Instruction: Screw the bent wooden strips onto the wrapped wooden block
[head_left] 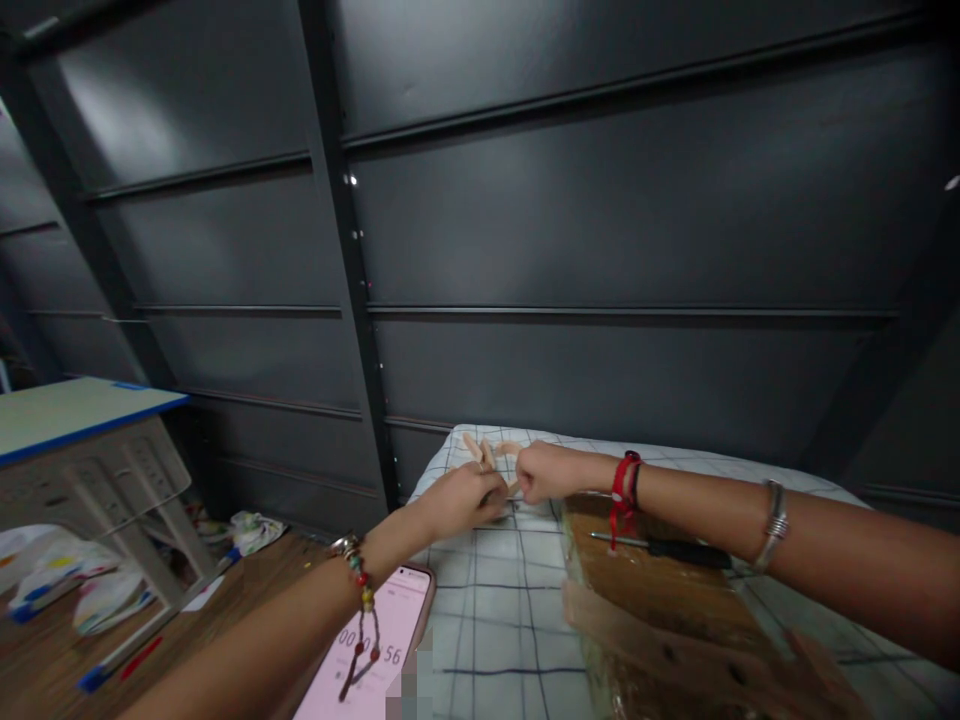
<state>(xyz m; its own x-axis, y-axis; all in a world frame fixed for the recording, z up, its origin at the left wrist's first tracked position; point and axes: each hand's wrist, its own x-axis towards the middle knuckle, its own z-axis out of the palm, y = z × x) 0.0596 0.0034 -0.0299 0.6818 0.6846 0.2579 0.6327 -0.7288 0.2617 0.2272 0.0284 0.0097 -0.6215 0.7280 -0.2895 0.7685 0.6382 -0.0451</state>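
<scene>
Both my hands meet over the far part of a white checked cloth (495, 610). My left hand (457, 498) and my right hand (541, 470) are each closed in a pinch on small pale wooden pieces (489, 452) that stick up between them. A beaded bracelet hangs on my left wrist and a red cord on my right. Just below my right forearm a screwdriver (664, 546) lies on a brown wooden board (652, 590).
A phone (379, 650) with a pink timer screen lies at the cloth's left edge. A dark panelled wall (600, 250) stands close behind. At the left is a desk (71, 410) with bags and litter on the wooden floor beneath.
</scene>
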